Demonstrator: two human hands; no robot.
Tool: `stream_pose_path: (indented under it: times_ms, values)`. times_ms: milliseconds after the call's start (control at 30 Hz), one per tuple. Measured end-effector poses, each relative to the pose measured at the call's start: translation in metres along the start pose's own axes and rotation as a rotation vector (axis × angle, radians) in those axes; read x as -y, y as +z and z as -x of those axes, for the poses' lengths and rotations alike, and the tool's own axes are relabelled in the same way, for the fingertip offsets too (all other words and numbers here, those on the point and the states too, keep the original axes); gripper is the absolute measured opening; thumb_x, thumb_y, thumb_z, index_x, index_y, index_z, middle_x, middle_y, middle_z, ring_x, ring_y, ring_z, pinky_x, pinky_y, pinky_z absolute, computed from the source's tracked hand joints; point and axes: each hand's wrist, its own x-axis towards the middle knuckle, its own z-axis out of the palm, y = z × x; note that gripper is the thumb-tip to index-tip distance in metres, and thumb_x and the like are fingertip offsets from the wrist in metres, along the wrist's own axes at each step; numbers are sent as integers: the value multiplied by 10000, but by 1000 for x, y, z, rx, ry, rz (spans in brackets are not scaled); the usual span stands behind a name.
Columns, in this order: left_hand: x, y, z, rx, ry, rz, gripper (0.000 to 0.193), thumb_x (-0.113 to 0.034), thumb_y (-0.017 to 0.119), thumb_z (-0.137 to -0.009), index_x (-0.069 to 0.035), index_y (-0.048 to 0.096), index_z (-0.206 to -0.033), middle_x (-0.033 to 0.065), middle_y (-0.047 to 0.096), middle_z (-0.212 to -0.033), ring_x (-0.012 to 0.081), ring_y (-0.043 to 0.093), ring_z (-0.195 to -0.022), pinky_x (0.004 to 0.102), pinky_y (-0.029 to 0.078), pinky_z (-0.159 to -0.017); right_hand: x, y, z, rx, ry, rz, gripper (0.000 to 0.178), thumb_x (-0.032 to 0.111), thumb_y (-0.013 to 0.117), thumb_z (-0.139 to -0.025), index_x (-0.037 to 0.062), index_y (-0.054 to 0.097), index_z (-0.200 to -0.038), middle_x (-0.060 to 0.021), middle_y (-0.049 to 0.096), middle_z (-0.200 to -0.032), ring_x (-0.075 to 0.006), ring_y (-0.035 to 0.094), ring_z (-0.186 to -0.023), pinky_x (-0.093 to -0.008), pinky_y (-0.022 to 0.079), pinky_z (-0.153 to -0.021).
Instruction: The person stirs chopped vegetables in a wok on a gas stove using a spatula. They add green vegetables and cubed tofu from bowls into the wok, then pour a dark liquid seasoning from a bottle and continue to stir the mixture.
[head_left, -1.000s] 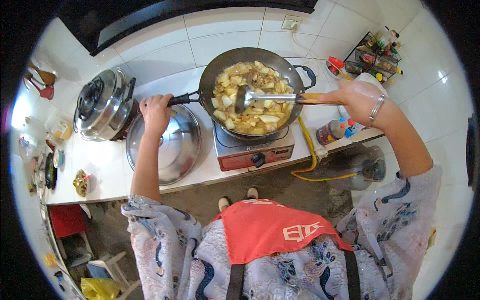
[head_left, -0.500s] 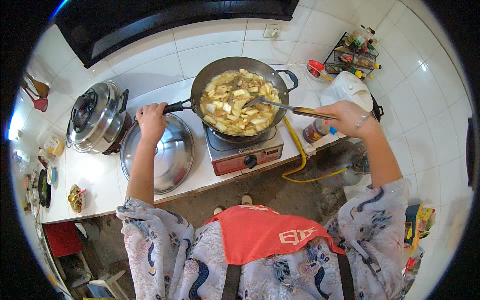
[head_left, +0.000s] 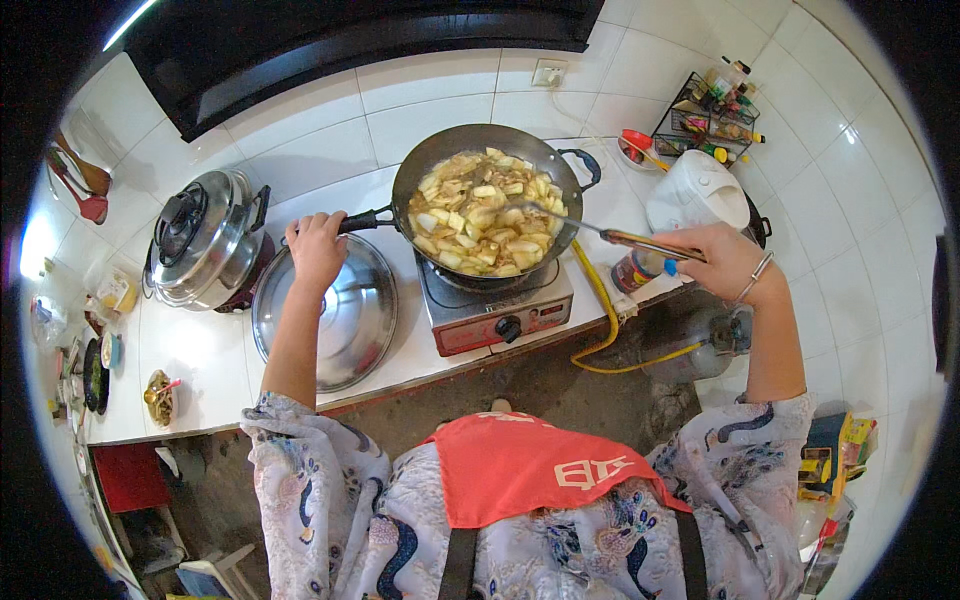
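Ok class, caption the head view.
Left hand holds round dark wok by black handle; right hand, wooden-handled metal spatula.

A dark wok (head_left: 482,138) holds pale chunks (head_left: 478,228); a wooden-handled spatula (head_left: 628,240) slants in.

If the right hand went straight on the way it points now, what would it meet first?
Probably the right rim of the dark, round metal wok: the right hand points left toward it, holding the metal spatula with a wooden handle. Depth is unclear, so it might pass above.
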Motion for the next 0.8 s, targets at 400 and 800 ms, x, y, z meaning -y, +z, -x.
stream_pose_path:
  times_ms: [400, 800]
  values:
    - [0, -3, -1, 59, -39, -13, 372, -184, 695, -738, -161, 616, -1101, 49, 616, -1013, 252, 545, -1018, 459, 317, -965, 2, 34, -48, 90, -105, -7, 498, 89, 528, -779, 125, 518, -1276, -234, 632, -943, -396, 609, -858, -455, 493, -795]
    - [-6, -1, -3, -24, -15, 19, 346, -153, 682, -726, -148, 631, -1069, 55, 619, -968, 253, 555, -999, 454, 316, -967, -49, 65, -86, -114, -39, -37, 461, 101, 535, -818, 208, 538, -1267, -215, 635, -966, -368, 606, -886, -432, 489, -750]
